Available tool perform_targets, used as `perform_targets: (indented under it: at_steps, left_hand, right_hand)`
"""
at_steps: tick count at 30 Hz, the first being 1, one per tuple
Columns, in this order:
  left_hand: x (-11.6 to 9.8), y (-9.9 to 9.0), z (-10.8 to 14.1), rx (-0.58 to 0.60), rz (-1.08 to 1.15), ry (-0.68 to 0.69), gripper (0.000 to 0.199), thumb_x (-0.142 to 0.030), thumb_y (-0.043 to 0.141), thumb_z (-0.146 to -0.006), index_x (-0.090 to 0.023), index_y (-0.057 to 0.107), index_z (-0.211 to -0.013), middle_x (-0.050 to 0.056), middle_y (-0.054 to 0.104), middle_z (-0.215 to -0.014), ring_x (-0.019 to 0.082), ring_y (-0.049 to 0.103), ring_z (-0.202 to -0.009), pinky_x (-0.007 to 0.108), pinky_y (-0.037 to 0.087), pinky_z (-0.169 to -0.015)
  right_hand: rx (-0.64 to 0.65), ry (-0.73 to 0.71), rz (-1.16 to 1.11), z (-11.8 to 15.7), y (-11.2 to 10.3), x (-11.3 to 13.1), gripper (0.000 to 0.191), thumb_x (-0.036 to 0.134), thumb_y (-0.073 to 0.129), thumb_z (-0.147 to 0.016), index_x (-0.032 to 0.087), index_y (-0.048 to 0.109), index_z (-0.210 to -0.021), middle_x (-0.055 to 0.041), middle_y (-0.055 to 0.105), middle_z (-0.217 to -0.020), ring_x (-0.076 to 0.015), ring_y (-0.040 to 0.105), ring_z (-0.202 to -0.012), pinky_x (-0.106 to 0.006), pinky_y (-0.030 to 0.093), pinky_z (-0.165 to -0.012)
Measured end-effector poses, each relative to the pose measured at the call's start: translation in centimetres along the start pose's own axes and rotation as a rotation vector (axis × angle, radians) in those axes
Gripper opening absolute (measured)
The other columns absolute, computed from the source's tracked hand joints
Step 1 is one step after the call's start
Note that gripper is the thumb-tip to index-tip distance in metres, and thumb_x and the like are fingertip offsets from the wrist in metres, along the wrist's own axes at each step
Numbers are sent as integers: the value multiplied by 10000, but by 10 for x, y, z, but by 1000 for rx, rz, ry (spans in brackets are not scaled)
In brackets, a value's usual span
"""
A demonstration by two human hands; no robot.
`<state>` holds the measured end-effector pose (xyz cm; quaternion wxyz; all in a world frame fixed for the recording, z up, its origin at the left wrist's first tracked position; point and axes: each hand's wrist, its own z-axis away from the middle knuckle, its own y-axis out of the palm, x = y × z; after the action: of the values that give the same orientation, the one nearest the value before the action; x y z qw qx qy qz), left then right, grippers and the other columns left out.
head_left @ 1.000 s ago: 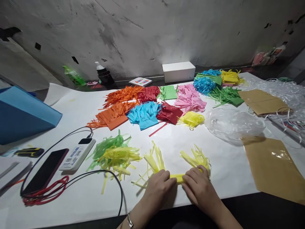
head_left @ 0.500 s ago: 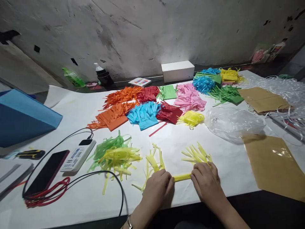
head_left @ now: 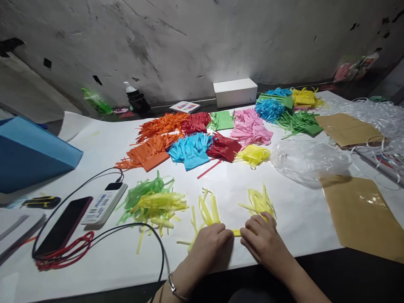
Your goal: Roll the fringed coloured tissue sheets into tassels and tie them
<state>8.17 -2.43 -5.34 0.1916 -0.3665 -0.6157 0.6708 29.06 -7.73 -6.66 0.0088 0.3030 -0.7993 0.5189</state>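
Observation:
A yellow fringed paper strip lies low on the white-covered table, its middle rolled narrow and its loose fringes fanning out beyond both hands. My left hand is closed on its left part, fingers curled over the paper. On its right part my right hand is closed too, with the fingers bent. Only a short piece of the roll shows between them. Left of my hands, a yellow fringed bunch rests on a green fringed bunch.
Fringed papers in orange, blue, red, pink and yellow lie behind. A phone, a power bank and a black cable are at the left. Brown envelopes and a clear plastic bag lie right. A white box stands by the wall.
My right hand has moved left, closer to my left hand, and the visible roll between them is shorter. The right fringe has shifted left with it.

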Motion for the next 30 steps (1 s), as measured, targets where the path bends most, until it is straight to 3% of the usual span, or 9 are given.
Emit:
perform_targets:
  at_steps: [3, 8, 13, 20, 27, 30]
  left_hand:
    - [0, 1, -2, -18, 3, 12, 130, -103, 677, -852, -221, 681, -797, -19, 632, -687, 151, 594, -635, 268, 335, -564]
    - [-1, 5, -2, -50, -1, 30, 109, -111, 678, -850, -210, 659, -807, -19, 633, -704, 153, 594, -627, 269, 349, -559]
    - [-3, 10, 2, -78, -24, 47, 101, -115, 670, -871, -200, 635, -830, -3, 647, -734, 177, 608, -652, 282, 371, -569]
    - [-4, 8, 1, -102, -10, 56, 127, -95, 563, -919, -205, 621, -898, -7, 633, -736, 157, 585, -629, 270, 380, -568]
    - [-5, 8, 2, -98, -21, 67, 174, -103, 524, -915, -212, 618, -815, 1, 620, -700, 159, 573, -621, 278, 362, -555]
    - [-10, 8, 6, -70, 9, -33, 190, -147, 528, -918, -211, 636, -776, 11, 637, -691, 163, 593, -608, 279, 369, -555]
  right_hand:
    - [-2, -52, 1, -3, 7, -1, 208, 149, 477, -995, 198, 569, -815, -2, 599, -792, -178, 526, -837, -441, 281, -1018]
    - [-27, -53, -38, -4, 12, 0, 255, 156, 427, -1015, 194, 580, -814, -9, 613, -832, -170, 515, -832, -436, 290, -986]
    - [-41, 47, -107, 2, 3, 1, 249, 250, 459, -1028, 209, 587, -819, -7, 623, -874, -178, 541, -865, -441, 294, -1000]
    - [-93, 216, -132, 16, -10, -2, 217, 227, 453, -1028, 235, 627, -899, -13, 657, -947, -193, 591, -973, -483, 251, -1103]
    - [-202, 215, -87, 20, -6, 7, 204, 128, 489, -981, 230, 650, -912, -25, 676, -978, -205, 599, -1017, -504, 276, -1122]
    - [-239, 246, -106, 22, -7, 5, 194, 152, 508, -986, 233, 648, -879, -30, 666, -982, -207, 607, -1007, -509, 286, -1111]
